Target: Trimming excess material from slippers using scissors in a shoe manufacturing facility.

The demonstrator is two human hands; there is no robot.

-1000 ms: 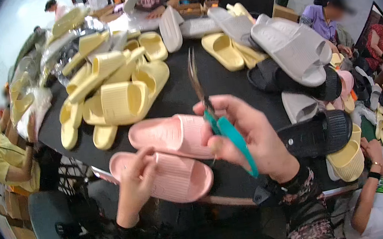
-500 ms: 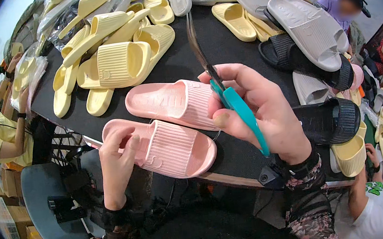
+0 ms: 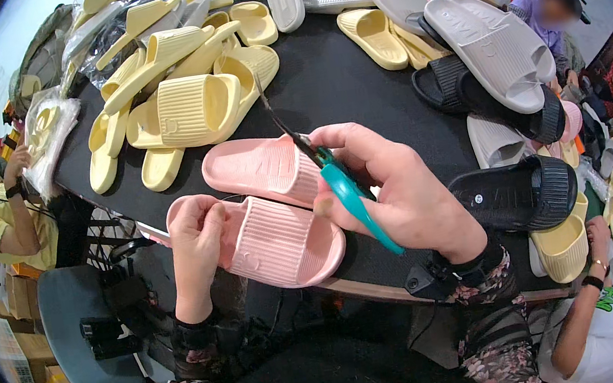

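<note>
Pinching the heel end of the nearer pink slipper [image 3: 273, 231] with left fingers [image 3: 212, 223], at the near edge of the counter [image 3: 331, 87]. Gripping teal-handled scissors [image 3: 349, 200] in right fingers [image 3: 338, 135], with blades angled up and leftward, over the other pink slipper [image 3: 256, 163], just beyond the pinched one. Cannot tell about the blades, parted or together.

Probably light, moulded in soft foam; likely to yield under a squeeze yet spring back to shape. Ribbed across the strap, so probably not very slippery there. Best taken by the heel rim, as now, or by the arch of the strap. Stiff and sharp by contrast, in the scissors' case; best kept by the handle loops, with tips clear of the left fingers.

Dark and matt, as a working surface. Heaped beyond the left fingers with yellow slippers [image 3: 195, 109]; stacked beyond and right of the right fingers with grey slippers [image 3: 489, 51]. To the right of the right fingers, a black slipper [image 3: 477, 196]. Left of and below the left fingers, a grey chair [image 3: 77, 330] and cardboard boxes [image 3: 22, 298]. Farther left, a person in yellow [image 3: 5, 223].
</note>
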